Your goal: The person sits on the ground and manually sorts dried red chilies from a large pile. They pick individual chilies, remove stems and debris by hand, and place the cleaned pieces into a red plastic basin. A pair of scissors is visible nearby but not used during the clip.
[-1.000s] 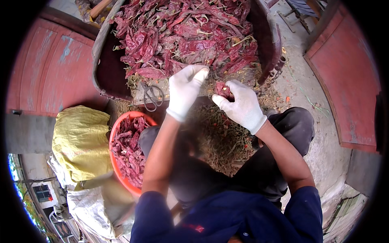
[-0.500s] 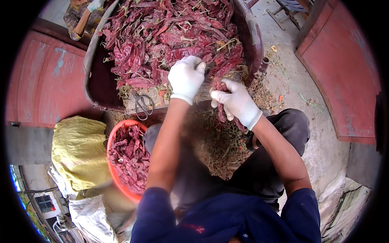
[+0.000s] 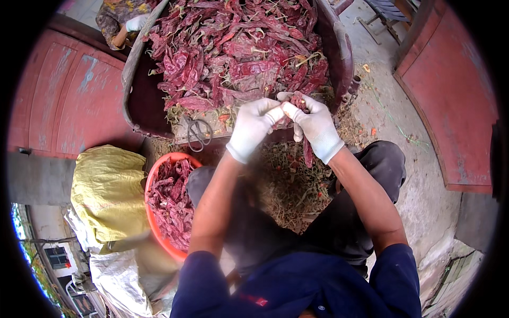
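In front of my lap, my two white-gloved hands meet at the near edge of a large dark red cart [image 3: 345,53] heaped with dried red chili peppers [image 3: 238,47]. My right hand [image 3: 316,130] is closed around a few dried chili peppers [image 3: 307,152], whose ends dangle below the fingers. My left hand [image 3: 252,130] is closed in a pinch against the right fingertips, with a bit of dark red pepper showing there. What exactly lies between those fingertips is partly hidden. Scissors [image 3: 199,133] with dark looped handles rest at the cart's near left edge.
On my left stands an orange-red basin [image 3: 152,212] holding dried peppers, beside a yellow woven sack [image 3: 108,191] and a white sack [image 3: 119,281]. Stem scraps [image 3: 289,193] litter the ground between my legs. A co-worker's gloved hand [image 3: 137,23] is at the cart's far left.
My left hand has come from above the pepper pile toward me and right, and now meets my right hand. The co-worker's gloved hand has moved nearer the cart's rim.
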The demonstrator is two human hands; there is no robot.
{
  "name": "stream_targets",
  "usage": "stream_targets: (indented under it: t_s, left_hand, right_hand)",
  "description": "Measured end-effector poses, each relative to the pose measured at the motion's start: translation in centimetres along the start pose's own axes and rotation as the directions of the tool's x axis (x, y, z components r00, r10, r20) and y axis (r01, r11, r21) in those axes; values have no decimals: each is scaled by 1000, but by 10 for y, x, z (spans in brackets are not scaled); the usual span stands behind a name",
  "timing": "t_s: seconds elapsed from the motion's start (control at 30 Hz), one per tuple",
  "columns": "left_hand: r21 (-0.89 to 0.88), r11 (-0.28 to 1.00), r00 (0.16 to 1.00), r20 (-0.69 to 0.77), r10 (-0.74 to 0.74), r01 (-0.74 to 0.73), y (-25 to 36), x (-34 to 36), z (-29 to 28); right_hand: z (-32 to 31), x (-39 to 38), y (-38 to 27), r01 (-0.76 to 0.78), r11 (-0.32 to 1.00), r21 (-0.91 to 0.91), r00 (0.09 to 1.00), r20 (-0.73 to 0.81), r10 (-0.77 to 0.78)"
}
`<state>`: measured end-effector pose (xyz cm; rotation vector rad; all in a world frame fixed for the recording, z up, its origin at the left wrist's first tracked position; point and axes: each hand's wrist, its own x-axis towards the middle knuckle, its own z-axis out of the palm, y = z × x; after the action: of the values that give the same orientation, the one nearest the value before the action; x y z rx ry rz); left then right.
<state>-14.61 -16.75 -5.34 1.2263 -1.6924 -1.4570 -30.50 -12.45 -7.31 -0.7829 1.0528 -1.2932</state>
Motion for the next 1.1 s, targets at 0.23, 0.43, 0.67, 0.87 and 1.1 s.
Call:
stream_targets:
  t_s: [0.23,0.43,0.67,0.87,1.1]
  left_hand:
    - [373,927,992,-99,74,-32,-17,15,-14]
    - [699,671,854,-169,493,-249,-12,46,4]
    - [916,338,790,-40,611,-214,-21,87,23]
    - [699,672,692,-359,626,-245,-20,85,6]
    - [-138,950,900,-383,210,-280,5,18,6]
  right_hand:
    - [-1,-19,-26,21,992,-126,999,-22,-24]
    - [-5,-21,-11,-81,945,-316,964,215,154]
    - [-4,-16,-12,-121,922,-368,952,221,213]
    - [-10,-13,-12,-176,961,-211,972,119,204]
    - [-14,-1,-10,-209,938,275,977,12,214]
